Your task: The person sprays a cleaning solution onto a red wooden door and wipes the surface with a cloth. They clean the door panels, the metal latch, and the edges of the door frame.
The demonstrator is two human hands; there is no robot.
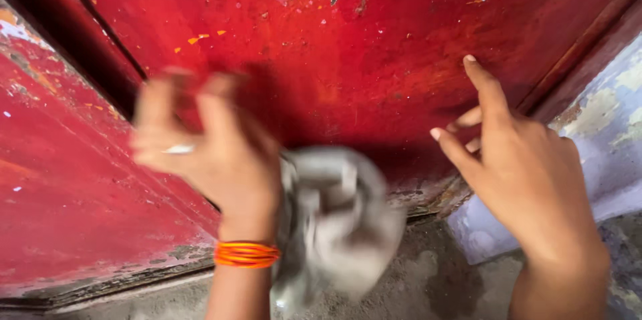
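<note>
Two hands show against one red door point(374, 46), and one grey cloth point(338, 226) hangs between them.

The left hand point(207, 143) is blurred. It is raised in front of the door's lower part, fingers curled upward, and a pale ring point(179, 149) sits on one finger. The cloth bunches just below and beside this hand's wrist, touching it; the blur hides whether the fingers actually grip the cloth, so I cannot tell if that hand is clenched on it or not. A stack of thin orange bangles point(246, 254) circles the left wrist; they are too close together to count.

The right hand point(518, 169) is sharp. It is loosely spread and holds nothing: the forefinger points up and its tip rests on the door's painted face, while the thumb sticks out toward the cloth and the other fingers fold in behind.

The door is flat and painted deep red, the paint worn, scuffed and speckled with small white and orange chips. A dark gap point(100, 46) runs diagonally across its upper left part, setting off a second red panel point(60, 186) to the left. Along the door's bottom edge the paint has flaked to bare, dull grey.

The cloth is soft, crumpled and lumpy, a pale grey with folds. Below the door lies rough grey concrete floor point(428, 280). To the right of the door stands a wall point(612, 133) with peeling pale blue paint.
</note>
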